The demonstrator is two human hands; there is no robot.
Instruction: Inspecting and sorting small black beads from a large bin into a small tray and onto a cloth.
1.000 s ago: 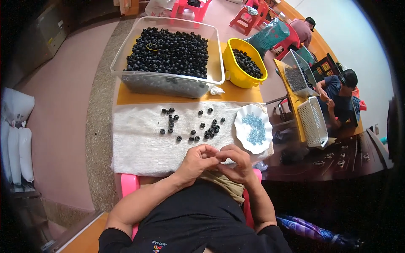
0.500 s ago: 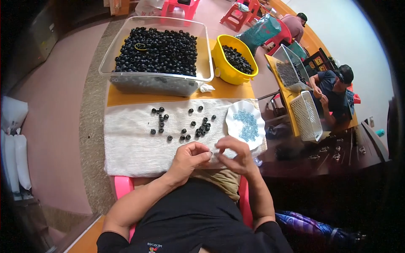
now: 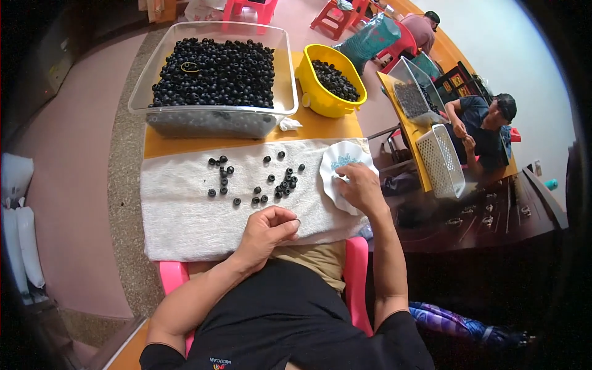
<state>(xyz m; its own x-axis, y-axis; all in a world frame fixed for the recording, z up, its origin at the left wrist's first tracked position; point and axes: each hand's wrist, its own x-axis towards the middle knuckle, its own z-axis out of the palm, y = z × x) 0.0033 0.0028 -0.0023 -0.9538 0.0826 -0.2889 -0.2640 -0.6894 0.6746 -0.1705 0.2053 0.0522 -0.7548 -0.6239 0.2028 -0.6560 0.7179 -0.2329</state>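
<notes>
My left hand [image 3: 270, 232] is closed over the near part of the white towel [image 3: 179, 228]. Its thumb and forefinger pinch a small black piece [image 3: 298, 222], mostly covered by the fingers. My right hand [image 3: 359, 187] reaches into a white plate with a wavy rim [image 3: 333, 196], fingertips bent together among tiny pale-blue see-through pieces [image 3: 345, 161]. Whatever those fingertips hold, if anything, is hidden. Beyond my left hand, several round black parts with holes [image 3: 224, 181] lie scattered on the towel.
A large see-through tub [image 3: 139, 102] full of black parts stands at the back of the table, beside a yellow basket [image 3: 303, 86] of similar parts. Crumpled white tissue [image 3: 290, 124] lies between them and the towel. At right, another person [image 3: 484, 126] sits by a white perforated basket [image 3: 441, 163].
My right hand has moved away from my left, right and forward into the plate. The left hand keeps its pinch near the same spot. The whole view has shifted slightly.
</notes>
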